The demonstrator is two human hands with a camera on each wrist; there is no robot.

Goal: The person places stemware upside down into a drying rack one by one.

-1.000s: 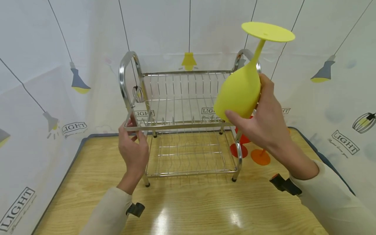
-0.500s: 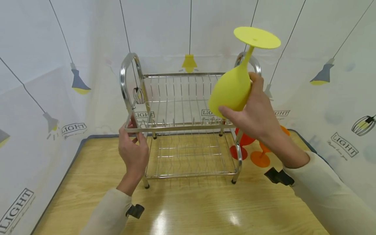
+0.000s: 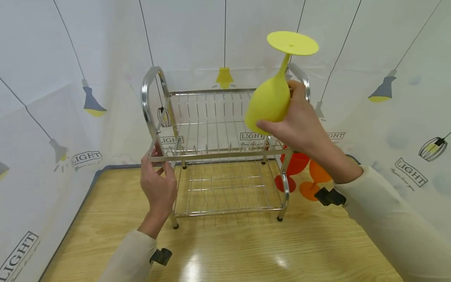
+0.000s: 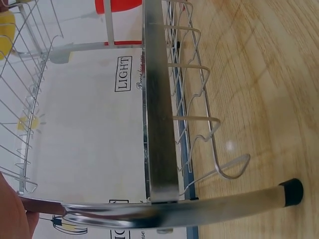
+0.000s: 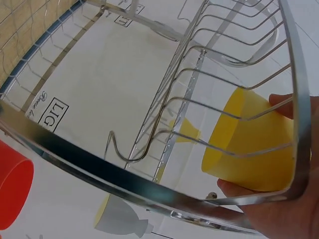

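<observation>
A two-tier chrome dish rack (image 3: 218,156) stands on the wooden table. My left hand (image 3: 158,186) grips its upper tier at the front left corner, thumb in front and fingers partly hidden behind the metal. In my right hand (image 3: 303,127) is a yellow wine glass (image 3: 269,103), held round its bowl, upside down and tilted with the foot up to the right. The glass is over the right part of the upper tier. From the right wrist view, the bowl of the yellow wine glass (image 5: 254,144) shows beyond the rack's wires, mouth facing left.
A red wine glass (image 3: 296,162) and an orange wine glass (image 3: 318,172) stand upright on the wooden table (image 3: 225,250), right of the rack, partly hidden. Behind hangs a white lamp-patterned sheet (image 3: 197,35). The rack's tall side handle (image 3: 144,96) rises on the left.
My right hand has carried the yellow wine glass left and slightly inward over the upper tier. The left hand keeps its place on the rack.
</observation>
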